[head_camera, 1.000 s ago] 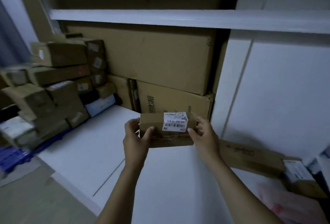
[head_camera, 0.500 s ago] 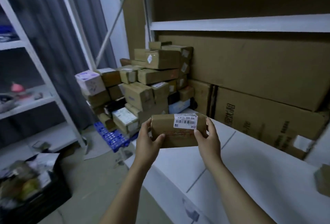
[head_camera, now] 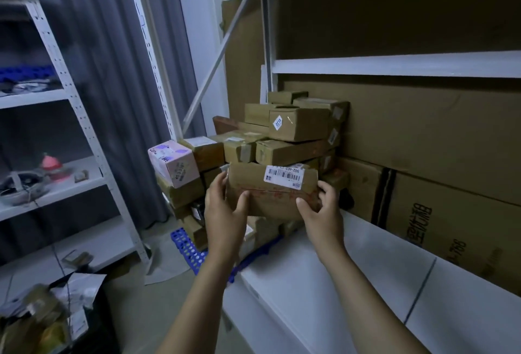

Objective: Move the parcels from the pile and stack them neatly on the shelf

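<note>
I hold a brown cardboard parcel point(head_camera: 270, 193) with a white barcode label in both hands, in front of the pile. My left hand point(head_camera: 225, 209) grips its left end and my right hand point(head_camera: 321, 212) grips its right end. Behind it rises the pile of parcels point(head_camera: 293, 139), several brown boxes stacked at the left end of the white shelf point(head_camera: 366, 263). A pink box point(head_camera: 173, 163) sits on the pile's left side. The lower part of the pile is hidden by the held parcel and my hands.
Large flat cartons point(head_camera: 439, 156) stand along the back of the shelf. A blue perforated crate point(head_camera: 189, 249) lies on the floor under the pile. A white rack point(head_camera: 70, 105) with clutter stands at the left, and a dark bin of rubbish point(head_camera: 50, 317) sits at lower left.
My view has swung left from the shelf's right part towards the pile. The parcel stayed in both hands and now sits directly in front of the pile.
</note>
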